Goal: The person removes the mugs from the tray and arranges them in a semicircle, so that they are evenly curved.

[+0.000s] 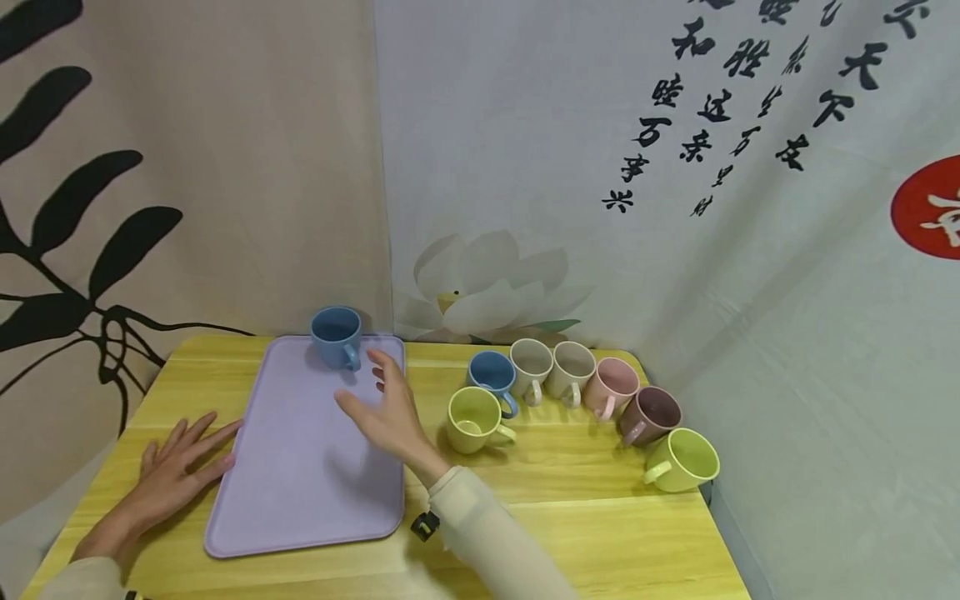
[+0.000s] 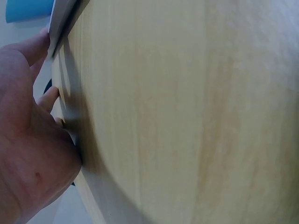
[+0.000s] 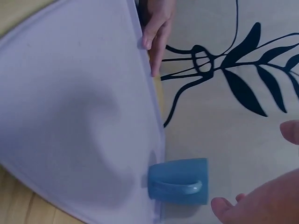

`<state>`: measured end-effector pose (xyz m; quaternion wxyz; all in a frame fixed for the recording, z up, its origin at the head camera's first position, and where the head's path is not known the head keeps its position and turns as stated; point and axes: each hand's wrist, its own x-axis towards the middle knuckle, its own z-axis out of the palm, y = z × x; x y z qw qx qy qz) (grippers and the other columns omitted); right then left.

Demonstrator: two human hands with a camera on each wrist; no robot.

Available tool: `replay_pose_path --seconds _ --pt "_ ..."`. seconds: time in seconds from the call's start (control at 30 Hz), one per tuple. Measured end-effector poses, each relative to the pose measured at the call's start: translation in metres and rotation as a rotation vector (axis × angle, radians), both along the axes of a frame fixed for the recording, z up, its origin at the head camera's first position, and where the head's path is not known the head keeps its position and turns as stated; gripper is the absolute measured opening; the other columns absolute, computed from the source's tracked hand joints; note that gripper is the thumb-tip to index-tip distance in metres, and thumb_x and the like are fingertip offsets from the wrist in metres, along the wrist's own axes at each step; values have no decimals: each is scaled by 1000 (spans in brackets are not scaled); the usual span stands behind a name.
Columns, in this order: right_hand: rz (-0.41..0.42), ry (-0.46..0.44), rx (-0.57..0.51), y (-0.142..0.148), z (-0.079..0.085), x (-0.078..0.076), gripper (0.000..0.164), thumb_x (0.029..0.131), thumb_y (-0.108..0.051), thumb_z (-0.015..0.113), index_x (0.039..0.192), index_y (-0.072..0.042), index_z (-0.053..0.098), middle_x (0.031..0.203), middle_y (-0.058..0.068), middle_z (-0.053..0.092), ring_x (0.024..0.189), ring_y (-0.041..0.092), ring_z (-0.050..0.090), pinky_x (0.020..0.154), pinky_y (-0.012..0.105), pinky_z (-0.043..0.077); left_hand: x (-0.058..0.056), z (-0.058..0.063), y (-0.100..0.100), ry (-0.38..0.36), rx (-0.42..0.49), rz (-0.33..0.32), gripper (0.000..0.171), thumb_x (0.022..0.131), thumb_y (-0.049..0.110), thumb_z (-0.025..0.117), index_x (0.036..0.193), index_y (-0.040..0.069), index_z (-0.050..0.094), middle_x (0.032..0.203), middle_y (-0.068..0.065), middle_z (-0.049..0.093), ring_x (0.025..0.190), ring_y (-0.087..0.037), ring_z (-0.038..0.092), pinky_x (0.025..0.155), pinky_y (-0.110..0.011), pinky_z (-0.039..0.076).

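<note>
A lavender tray (image 1: pixel 307 467) lies on the wooden table, with a blue mug (image 1: pixel 335 337) upright near its far edge, handle toward the right front. My right hand (image 1: pixel 390 412) hovers above the tray just short of that mug, thumb and fingers spread apart and holding nothing. In the right wrist view the same blue mug (image 3: pixel 178 182) stands beside the fingertips, with a gap between. My left hand (image 1: pixel 176 475) rests at the tray's left edge, fingers extended, fingertips at the rim. The left wrist view shows the left hand (image 2: pixel 32 135) low over the tabletop.
Right of the tray stand a yellow-green mug (image 1: pixel 474 421) and a second blue mug (image 1: pixel 492 373). Two white mugs, a pink mug (image 1: pixel 612 387), a mauve mug (image 1: pixel 651 415) and another yellow-green mug (image 1: pixel 682 460) curve along the table's right side. A printed cloth (image 1: pixel 495 167) hangs behind.
</note>
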<state>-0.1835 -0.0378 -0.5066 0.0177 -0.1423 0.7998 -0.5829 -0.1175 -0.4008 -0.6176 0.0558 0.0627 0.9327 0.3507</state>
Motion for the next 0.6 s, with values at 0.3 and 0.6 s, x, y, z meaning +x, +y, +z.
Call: replay_pose_path --seconds 0.3,0.6 --pt "-72 -5 112 -19 -19 -29 80 101 -38 83 168 -10 49 172 10 56 148 33 63 121 39 57 -1 -1 -1 7 3 1 68 119 43 55 177 12 36 184 -40 3 164 -74 -19 120 -90 -29" --pt "-27 -91 174 -26 -35 -56 78 103 -38 83 166 -7 50 169 12 60 147 39 66 120 39 57 -1 -2 -1 7 6 -3 68 119 42 56 177 13 36 184 -41 4 164 -76 -18 120 -91 -28"
